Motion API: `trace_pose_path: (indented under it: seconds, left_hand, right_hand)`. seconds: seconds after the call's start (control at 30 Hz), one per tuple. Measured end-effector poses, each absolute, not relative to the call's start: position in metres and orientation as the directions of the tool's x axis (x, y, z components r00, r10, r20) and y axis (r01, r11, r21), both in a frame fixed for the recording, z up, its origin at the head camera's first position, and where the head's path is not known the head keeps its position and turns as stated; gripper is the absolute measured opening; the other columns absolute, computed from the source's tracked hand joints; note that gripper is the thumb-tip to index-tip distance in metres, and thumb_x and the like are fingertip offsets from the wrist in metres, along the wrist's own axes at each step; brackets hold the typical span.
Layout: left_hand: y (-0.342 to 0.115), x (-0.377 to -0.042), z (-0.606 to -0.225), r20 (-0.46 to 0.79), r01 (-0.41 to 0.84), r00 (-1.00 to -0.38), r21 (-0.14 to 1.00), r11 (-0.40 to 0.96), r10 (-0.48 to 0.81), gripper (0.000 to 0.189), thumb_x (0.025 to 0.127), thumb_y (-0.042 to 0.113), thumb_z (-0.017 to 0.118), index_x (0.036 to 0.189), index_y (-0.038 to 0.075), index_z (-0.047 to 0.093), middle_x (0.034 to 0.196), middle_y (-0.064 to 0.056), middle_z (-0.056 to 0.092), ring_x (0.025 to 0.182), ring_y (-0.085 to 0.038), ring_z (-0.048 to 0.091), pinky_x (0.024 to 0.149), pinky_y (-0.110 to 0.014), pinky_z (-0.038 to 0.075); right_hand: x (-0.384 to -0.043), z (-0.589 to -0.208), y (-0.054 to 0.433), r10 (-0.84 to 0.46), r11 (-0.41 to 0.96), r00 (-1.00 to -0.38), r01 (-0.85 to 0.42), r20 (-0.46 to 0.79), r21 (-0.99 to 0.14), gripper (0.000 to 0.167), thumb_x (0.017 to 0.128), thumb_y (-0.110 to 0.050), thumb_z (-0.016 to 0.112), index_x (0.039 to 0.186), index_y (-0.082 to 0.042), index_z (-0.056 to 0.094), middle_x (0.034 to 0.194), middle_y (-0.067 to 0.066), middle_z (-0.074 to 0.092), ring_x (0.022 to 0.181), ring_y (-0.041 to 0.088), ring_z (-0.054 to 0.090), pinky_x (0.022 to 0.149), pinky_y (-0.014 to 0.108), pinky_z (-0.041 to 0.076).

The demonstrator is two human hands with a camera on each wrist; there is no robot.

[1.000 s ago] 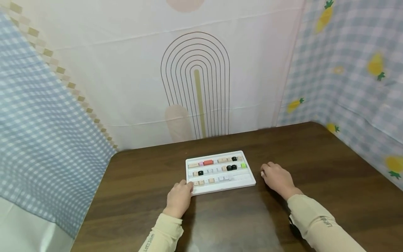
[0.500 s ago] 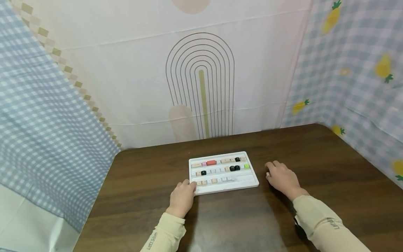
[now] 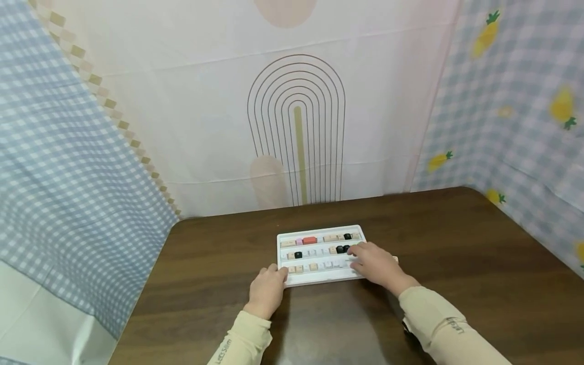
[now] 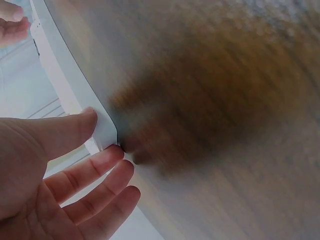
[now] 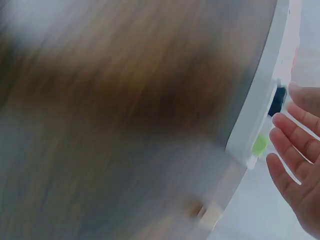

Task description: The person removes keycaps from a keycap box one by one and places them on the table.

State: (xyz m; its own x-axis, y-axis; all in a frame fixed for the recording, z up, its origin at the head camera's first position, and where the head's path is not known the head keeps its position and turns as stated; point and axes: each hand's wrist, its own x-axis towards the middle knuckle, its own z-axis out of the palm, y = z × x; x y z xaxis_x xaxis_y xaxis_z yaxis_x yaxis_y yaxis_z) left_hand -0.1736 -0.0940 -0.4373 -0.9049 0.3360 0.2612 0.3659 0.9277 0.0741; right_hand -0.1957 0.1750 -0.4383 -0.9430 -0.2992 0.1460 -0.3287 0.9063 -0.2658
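Note:
A white tray [image 3: 319,280] with three rows of keycaps lies on the brown table. My left hand [image 3: 266,289] holds its near left corner; in the left wrist view the thumb [image 4: 75,131] rests on the rim and the index fingertip meets the corner. Over the tray's right side hovers my right hand [image 3: 377,264], fingers spread and slightly bent, grasping nothing. Its fingertips are close to the black keycaps [image 3: 339,249]. The right wrist view shows a black keycap [image 5: 277,101] and a green keycap [image 5: 260,144] beside these fingers. The hand hides the lower rows' right ends from the head camera.
A beige keycap [image 3: 395,259] stands on the table [image 3: 456,243] right of the tray, partly behind the right hand. The back row holds a red keycap [image 3: 309,240] and a pink keycap [image 3: 299,242]. Patterned cloths [image 3: 210,126] hang behind and at both sides.
My right hand has moved left from the table to over the tray. A beige keycap now shows on the table where that hand was. The left hand stays at the tray corner.

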Motion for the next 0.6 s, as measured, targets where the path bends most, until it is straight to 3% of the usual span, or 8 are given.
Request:
trace_pose_path:
  seconds: [0.2,0.37,0.6]
  left_hand:
    - [-0.096,-0.173,-0.437,0.276,0.363,-0.902,0.066,0.929,0.333,0.018,0.073,0.015,0.074,0.076,0.014,0.057,0.077,-0.005,0.058,0.066,-0.023,0.054,0.051,-0.034,0.048]
    - [-0.096,-0.174,-0.438,0.290,0.357,-0.899,0.053,0.932,0.328,0.016,0.073,0.016,0.074,0.077,0.015,0.059,0.078,-0.005,0.059,0.066,-0.022,0.055,0.052,-0.034,0.048]
    - [-0.094,-0.174,-0.439,0.289,0.353,-0.899,0.033,0.935,0.330,0.016,0.073,0.017,0.074,0.079,0.015,0.060,0.079,-0.004,0.060,0.066,-0.021,0.055,0.051,-0.033,0.048]
  right_hand:
    - [-0.202,-0.445,0.154,-0.316,0.914,-0.938,-0.341,0.143,-0.220,0.019,0.081,-0.017,0.066,0.099,-0.010,0.064,0.098,0.007,0.064,0.090,0.023,0.060,0.070,0.038,0.049]
    - [-0.206,-0.446,0.150,-0.323,0.916,-0.931,-0.353,0.169,-0.193,0.014,0.080,-0.015,0.065,0.094,-0.011,0.064,0.095,0.005,0.064,0.093,0.024,0.060,0.072,0.039,0.049]
    - [-0.205,-0.448,0.150,-0.345,0.913,-0.913,-0.380,0.218,-0.146,0.008,0.079,-0.014,0.066,0.086,-0.013,0.061,0.084,0.001,0.061,0.083,0.021,0.059,0.066,0.036,0.048]
